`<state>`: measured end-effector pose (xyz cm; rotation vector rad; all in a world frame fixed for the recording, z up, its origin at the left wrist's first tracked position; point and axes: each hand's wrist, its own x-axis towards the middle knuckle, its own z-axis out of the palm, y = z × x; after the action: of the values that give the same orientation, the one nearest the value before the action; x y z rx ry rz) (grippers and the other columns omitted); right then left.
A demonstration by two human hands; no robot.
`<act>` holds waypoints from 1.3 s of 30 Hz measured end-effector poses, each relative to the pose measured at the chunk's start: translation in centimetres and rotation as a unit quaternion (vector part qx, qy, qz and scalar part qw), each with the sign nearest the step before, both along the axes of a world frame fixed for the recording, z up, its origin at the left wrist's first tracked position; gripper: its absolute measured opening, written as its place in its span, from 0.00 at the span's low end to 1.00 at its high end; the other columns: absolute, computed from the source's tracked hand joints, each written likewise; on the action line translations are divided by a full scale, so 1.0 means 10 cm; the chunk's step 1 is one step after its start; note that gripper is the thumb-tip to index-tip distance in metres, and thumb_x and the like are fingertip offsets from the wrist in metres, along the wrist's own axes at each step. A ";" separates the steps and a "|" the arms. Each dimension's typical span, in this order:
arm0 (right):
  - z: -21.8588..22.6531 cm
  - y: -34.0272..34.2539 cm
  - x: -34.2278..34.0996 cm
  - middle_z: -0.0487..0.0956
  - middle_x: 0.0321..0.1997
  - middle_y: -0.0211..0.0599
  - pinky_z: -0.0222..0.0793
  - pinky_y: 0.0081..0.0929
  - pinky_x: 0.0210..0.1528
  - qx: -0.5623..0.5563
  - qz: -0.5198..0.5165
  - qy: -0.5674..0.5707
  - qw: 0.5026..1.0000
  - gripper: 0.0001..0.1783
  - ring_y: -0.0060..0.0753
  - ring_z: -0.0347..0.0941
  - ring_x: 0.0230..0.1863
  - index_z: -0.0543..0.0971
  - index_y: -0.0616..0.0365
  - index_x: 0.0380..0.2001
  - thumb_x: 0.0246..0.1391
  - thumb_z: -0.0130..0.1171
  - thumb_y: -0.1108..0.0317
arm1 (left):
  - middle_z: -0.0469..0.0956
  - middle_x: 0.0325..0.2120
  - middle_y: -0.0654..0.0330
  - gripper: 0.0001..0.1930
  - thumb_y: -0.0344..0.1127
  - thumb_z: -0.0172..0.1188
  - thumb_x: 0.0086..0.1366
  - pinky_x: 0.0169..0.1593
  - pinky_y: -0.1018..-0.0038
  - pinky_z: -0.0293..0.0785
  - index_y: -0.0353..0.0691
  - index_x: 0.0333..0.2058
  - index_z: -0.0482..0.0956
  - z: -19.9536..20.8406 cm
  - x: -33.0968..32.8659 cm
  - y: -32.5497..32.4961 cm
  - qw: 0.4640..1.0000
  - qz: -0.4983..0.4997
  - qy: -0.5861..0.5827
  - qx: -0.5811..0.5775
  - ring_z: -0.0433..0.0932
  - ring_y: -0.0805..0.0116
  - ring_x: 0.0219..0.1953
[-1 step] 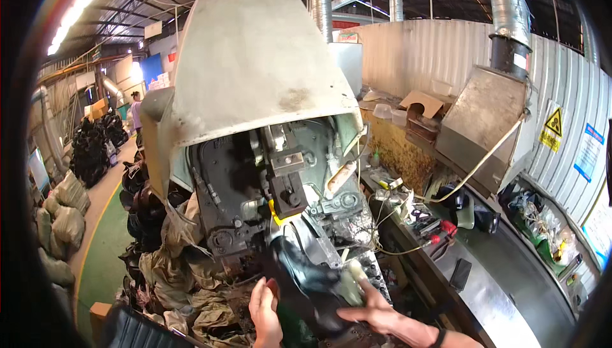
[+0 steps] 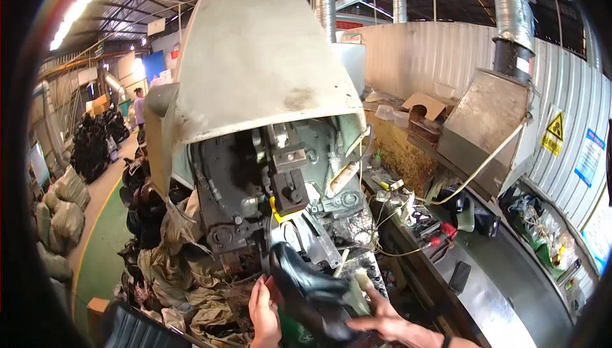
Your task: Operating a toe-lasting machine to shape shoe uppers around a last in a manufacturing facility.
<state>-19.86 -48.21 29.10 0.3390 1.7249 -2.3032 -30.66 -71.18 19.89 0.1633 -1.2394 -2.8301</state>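
Observation:
A black leather boot (image 2: pixel 309 282), glossy and tilted, is between my two hands in front of the machine's clamp head (image 2: pixel 290 188). My right hand (image 2: pixel 381 321) grips it from the right, thumb side toward me, next to a pale, translucent piece (image 2: pixel 361 292) whose kind I cannot make out. Along the boot's left side, my left hand (image 2: pixel 264 313) is held up with straight fingers, close to or touching the leather. A yellow part (image 2: pixel 275 210) and shiny metal plates (image 2: pixel 312 236) of the machine sit just beyond the boot's upper end.
The machine's large grey hood (image 2: pixel 261 67) rises ahead. Crumpled sacks (image 2: pixel 172 271) and black boots (image 2: pixel 143 201) are piled to the left. On the right runs a metal-edged bench (image 2: pixel 491 310) with a dark phone-like object (image 2: pixel 459 275), a red-handled tool (image 2: pixel 446 232) and loose cables.
The boot shows sharper now and has shifted slightly down, away from the metal plates. Both hands stay beside it, and the whole view has moved a little.

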 end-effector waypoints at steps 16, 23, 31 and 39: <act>-0.21 1.00 1.65 0.42 0.80 0.36 0.25 0.31 0.77 -0.087 -0.142 0.213 0.963 0.68 0.33 0.31 0.80 0.44 0.61 0.74 0.31 0.74 0.79 | 0.82 0.43 0.57 0.19 0.41 0.50 0.75 0.46 0.69 0.79 0.31 0.53 0.77 0.52 0.67 1.51 0.966 -0.253 0.043 -0.026 0.82 0.67 0.42; -0.44 1.88 2.60 0.42 0.80 0.38 0.23 0.32 0.77 0.011 -0.251 0.202 0.947 0.66 0.33 0.30 0.80 0.45 0.61 0.74 0.35 0.74 0.77 | 0.83 0.41 0.58 0.18 0.41 0.49 0.75 0.46 0.71 0.78 0.32 0.50 0.78 0.29 1.10 2.81 0.922 -0.366 0.078 -0.095 0.81 0.68 0.40; -1.84 2.74 4.23 0.72 0.62 0.39 0.60 0.29 0.66 -0.098 -0.666 -0.003 0.739 0.51 0.32 0.69 0.62 0.58 0.58 0.71 0.45 0.73 0.77 | 0.75 0.56 0.46 0.23 0.40 0.55 0.73 0.63 0.65 0.71 0.25 0.57 0.73 -0.61 1.68 4.38 0.724 -0.591 0.056 -0.351 0.75 0.56 0.58; -2.72 3.43 7.59 0.74 0.51 0.32 0.72 0.35 0.49 0.026 -0.946 0.092 0.311 0.43 0.33 0.71 0.50 0.57 0.47 0.70 0.54 0.66 0.75 | 0.77 0.54 0.48 0.22 0.39 0.57 0.71 0.59 0.66 0.74 0.29 0.58 0.72 -1.39 1.74 4.91 0.641 -0.636 -0.003 -0.429 0.78 0.58 0.55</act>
<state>56.01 -13.88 1.89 3.9881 0.8005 -2.7035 -13.28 -22.10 5.98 -1.1687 -3.4984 -2.2013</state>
